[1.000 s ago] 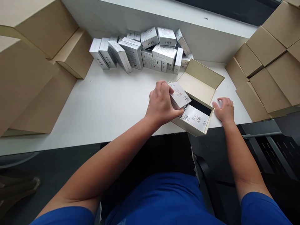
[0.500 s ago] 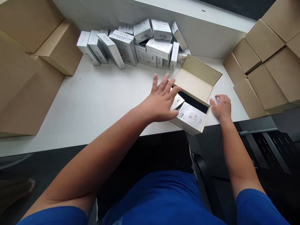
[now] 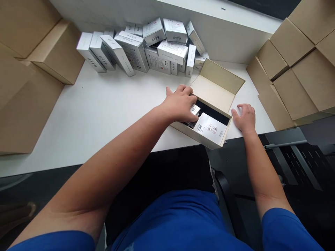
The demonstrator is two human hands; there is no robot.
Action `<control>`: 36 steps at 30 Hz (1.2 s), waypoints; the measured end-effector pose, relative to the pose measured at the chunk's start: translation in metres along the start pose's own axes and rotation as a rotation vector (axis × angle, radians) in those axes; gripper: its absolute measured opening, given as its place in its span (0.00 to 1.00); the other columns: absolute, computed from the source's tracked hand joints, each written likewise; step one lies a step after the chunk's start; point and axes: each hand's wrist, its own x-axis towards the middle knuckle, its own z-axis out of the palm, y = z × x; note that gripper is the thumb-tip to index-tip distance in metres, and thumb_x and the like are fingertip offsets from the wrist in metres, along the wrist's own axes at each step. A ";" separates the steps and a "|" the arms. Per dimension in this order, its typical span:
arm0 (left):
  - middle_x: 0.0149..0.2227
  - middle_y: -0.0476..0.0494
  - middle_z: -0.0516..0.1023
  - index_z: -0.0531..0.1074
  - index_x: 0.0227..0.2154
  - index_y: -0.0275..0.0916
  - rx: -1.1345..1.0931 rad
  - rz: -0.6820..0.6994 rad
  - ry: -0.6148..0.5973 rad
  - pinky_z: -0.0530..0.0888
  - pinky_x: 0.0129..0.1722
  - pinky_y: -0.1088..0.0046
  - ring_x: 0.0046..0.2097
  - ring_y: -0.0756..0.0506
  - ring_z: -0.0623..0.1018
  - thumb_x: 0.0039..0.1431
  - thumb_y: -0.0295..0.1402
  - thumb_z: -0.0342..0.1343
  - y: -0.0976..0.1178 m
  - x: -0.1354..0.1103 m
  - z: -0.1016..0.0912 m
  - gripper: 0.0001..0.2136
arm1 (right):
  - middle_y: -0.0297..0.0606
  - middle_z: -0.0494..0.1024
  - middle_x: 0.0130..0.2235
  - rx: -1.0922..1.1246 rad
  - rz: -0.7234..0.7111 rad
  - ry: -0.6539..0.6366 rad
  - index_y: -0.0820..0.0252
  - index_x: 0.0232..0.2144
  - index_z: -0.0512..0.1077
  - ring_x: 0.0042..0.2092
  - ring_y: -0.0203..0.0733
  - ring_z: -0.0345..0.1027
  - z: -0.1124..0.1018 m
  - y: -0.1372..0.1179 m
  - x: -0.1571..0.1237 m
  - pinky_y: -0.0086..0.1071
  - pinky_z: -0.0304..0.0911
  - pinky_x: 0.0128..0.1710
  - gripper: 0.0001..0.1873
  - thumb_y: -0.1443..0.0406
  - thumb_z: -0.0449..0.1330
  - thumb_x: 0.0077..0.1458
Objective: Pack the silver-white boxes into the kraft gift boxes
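Observation:
A long cream gift box (image 3: 201,136) stands at the table's front edge with its lid (image 3: 218,81) thrown open toward the back. Inside it, on the right, lies a flat white printed box (image 3: 211,128). My left hand (image 3: 180,104) reaches over the left part of the gift box. Its thumb and fingers are closed round a small white box (image 3: 195,109), most of which the hand hides. Just right of the gift box, my right hand (image 3: 245,118) rests on the table, thumb and fingers apart, holding nothing.
Several silver-white boxes (image 3: 131,52) are piled along the back wall of the white table (image 3: 104,104). Brown cardboard cartons (image 3: 49,52) stand on the left. More stacked brown cartons (image 3: 293,80) form a wall on the right.
My left hand has come down into the gift box, its spread fingers closing on the small white box, which now sits differently. My right hand stays on the table. The view has shifted slightly.

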 end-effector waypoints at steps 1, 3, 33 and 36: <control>0.51 0.38 0.72 0.72 0.29 0.41 -0.016 -0.001 0.000 0.28 0.70 0.19 0.71 0.17 0.59 0.36 0.40 0.75 -0.002 0.001 0.000 0.20 | 0.52 0.79 0.55 0.004 0.001 0.003 0.57 0.47 0.73 0.58 0.60 0.68 0.000 -0.001 0.000 0.56 0.61 0.64 0.16 0.55 0.59 0.63; 0.53 0.39 0.72 0.73 0.30 0.42 -0.037 -0.006 -0.009 0.23 0.69 0.20 0.72 0.16 0.56 0.34 0.40 0.76 -0.007 0.003 0.001 0.21 | 0.52 0.79 0.55 0.014 0.008 0.000 0.57 0.46 0.73 0.58 0.61 0.67 -0.001 -0.002 0.000 0.57 0.60 0.65 0.16 0.54 0.58 0.62; 0.68 0.38 0.67 0.84 0.48 0.46 0.359 -0.081 -0.315 0.33 0.70 0.17 0.74 0.16 0.53 0.46 0.32 0.66 0.031 0.000 -0.016 0.22 | 0.51 0.79 0.53 0.019 -0.017 0.025 0.56 0.45 0.73 0.58 0.61 0.69 -0.001 0.002 0.002 0.58 0.62 0.65 0.15 0.54 0.59 0.61; 0.67 0.38 0.68 0.84 0.49 0.47 0.388 -0.069 -0.304 0.36 0.70 0.17 0.74 0.17 0.54 0.48 0.34 0.66 0.031 -0.001 -0.014 0.22 | 0.51 0.79 0.54 0.017 -0.014 0.022 0.56 0.45 0.73 0.58 0.61 0.69 -0.001 0.003 0.003 0.59 0.62 0.66 0.16 0.54 0.59 0.61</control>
